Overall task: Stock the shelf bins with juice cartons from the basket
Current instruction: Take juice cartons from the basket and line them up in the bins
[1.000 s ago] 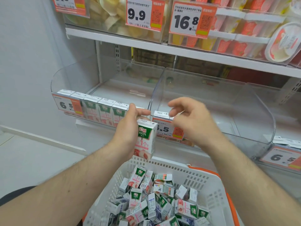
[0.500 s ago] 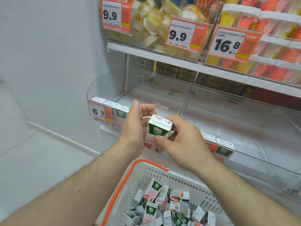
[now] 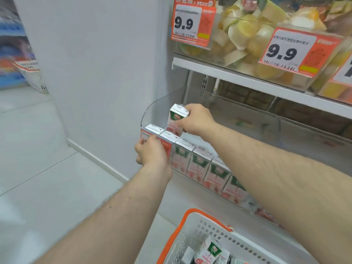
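One juice carton (image 3: 176,120) is gripped upright in the right hand (image 3: 198,119) above the clear bin (image 3: 162,103), at 12 o'clock. The left hand (image 3: 150,152) curls at the bin's front corner — about seven cartons in the front row (image 3: 198,164). The basket (image 3: 182,231) at 6 o'clock is cut off — contents uncountable.

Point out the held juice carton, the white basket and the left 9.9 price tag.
held juice carton (image 3: 177,119), head view, green front face.
white basket (image 3: 192,231), head view, perforated wall.
left 9.9 price tag (image 3: 183,23), head view, printed digits.

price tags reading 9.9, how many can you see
2, both on the top shelf's bins: one at the left end, one further right. A third tag is cut off by the frame edge, its number unreadable.
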Tool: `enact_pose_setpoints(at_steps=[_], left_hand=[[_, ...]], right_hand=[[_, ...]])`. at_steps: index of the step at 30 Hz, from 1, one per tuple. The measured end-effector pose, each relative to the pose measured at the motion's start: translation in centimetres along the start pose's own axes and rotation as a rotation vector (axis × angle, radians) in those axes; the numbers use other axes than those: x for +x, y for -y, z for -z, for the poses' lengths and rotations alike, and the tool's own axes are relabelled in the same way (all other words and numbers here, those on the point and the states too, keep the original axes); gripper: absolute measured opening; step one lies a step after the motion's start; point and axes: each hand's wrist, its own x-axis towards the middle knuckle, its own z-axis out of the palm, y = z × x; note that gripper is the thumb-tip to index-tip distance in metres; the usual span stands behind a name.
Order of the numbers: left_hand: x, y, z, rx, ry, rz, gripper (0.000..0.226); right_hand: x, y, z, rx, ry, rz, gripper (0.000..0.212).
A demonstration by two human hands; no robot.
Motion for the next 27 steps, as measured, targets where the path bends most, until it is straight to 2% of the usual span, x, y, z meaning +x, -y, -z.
enact_pose_setpoints(at_steps=[4,10,14,19,22,27], left_hand=[[1.3,0.6,-0.5,-0.077,0.053,0.048,0.045],[1.1,1.1,-0.8,-0.091,0.034,0.099,0.038],[1.0,1.1,-0.8,-0.069,0.049,0.117,0.037],[0.4,1.1,-0.6,-0.044,0.064,0.088,0.034],[0.3,1.3,-0.4,-0.047,0.053,0.070,0.037],[0.1,1.8,0.2,-0.031,-0.110,0.144,0.044]], right_hand=[[3.9,0.0,-3.7,-0.006,0.123,-0.066,0.012],[4.3,0.5,-4.9,0.194,0.292,-0.250,0.004],[4.7,0.5,-4.7,0.261,0.398,-0.286,0.016],[4.5,0.3,-4.3,0.210,0.508,-0.302,0.010],[4.3,0.5,-4.1,0.158,0.535,-0.328,0.014],[3.3,0.6,-3.8,0.088,0.567,-0.365,0.034]])
